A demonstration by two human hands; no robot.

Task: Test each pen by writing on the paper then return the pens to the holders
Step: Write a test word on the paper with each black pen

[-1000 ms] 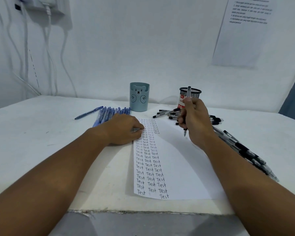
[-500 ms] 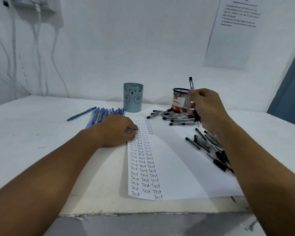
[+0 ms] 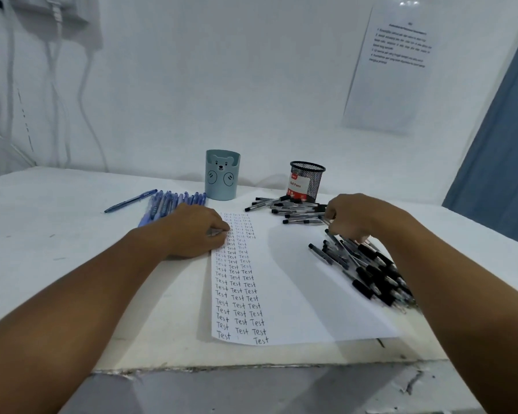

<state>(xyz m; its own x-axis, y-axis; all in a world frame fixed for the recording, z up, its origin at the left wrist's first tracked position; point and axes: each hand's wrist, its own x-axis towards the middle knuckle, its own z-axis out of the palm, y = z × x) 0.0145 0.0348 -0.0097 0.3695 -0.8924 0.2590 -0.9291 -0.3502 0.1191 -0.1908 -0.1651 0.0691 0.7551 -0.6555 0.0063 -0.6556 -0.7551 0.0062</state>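
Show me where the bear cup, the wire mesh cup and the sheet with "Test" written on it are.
bear cup (image 3: 222, 177): head view, on its front wall at the bear's belly.
wire mesh cup (image 3: 314, 182): head view, on the bare mesh beside its label.
sheet (image 3: 296, 282): head view, on its blank middle.

your left hand (image 3: 196, 231) and right hand (image 3: 358, 218) are bare, and both forearms are unsleeved.

Two pen holders (image 3: 222, 174), one paper (image 3: 284, 279), many pens (image 3: 368, 270).
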